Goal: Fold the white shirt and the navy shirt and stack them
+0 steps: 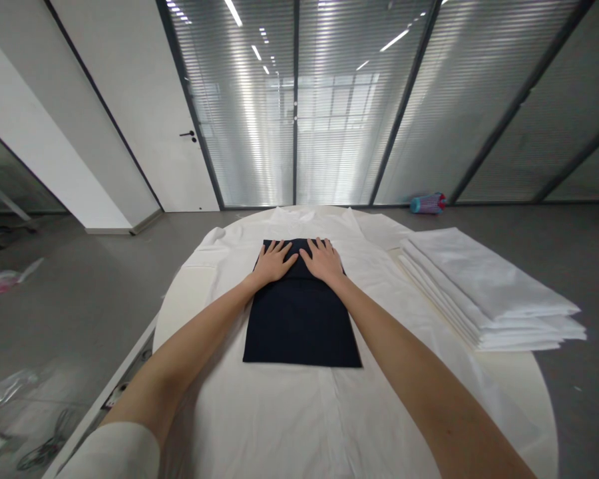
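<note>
A folded dark navy cloth (302,322) lies on a white sheet (279,412) spread over a round white table (190,293). My left hand (273,261) rests flat on the far edge of the cloth, fingers stretched out. Right beside it, my right hand (322,258) lies flat on the same far edge with fingers spread. Both hands press on the cloth and hold nothing. Both forearms reach out over the cloth's sides.
A stack of folded white sheets (484,289) sits on the table's right side. On the floor by the glass wall lies a blue and pink roll (428,203). Plastic bags and cables (24,412) lie on the grey floor to the left.
</note>
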A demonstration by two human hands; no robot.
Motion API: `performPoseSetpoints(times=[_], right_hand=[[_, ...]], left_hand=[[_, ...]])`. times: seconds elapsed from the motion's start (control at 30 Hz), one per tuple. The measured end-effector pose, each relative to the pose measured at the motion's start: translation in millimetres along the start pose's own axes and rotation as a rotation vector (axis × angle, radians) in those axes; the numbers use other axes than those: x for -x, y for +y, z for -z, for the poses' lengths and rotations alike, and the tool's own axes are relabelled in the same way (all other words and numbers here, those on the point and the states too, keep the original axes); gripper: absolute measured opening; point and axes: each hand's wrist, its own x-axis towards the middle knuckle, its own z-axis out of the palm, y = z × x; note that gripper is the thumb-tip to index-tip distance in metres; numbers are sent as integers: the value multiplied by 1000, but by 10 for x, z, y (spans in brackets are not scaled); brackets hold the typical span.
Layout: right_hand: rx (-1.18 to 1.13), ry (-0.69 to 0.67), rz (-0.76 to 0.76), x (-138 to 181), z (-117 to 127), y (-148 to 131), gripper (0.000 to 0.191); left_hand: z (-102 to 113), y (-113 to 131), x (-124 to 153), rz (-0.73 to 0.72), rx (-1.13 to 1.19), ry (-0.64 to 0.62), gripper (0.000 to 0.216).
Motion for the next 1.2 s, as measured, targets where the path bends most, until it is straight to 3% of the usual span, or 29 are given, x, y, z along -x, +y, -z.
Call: performPoseSetpoints(times=[0.4,1.2], right_hand=[[12,-4,-8,-6,-16,1,61],[17,2,-4,-3,-16,1,61]], left_hand=[[10,15,6,15,-105,-32,65],[11,20,6,11,-102,-24,65]])
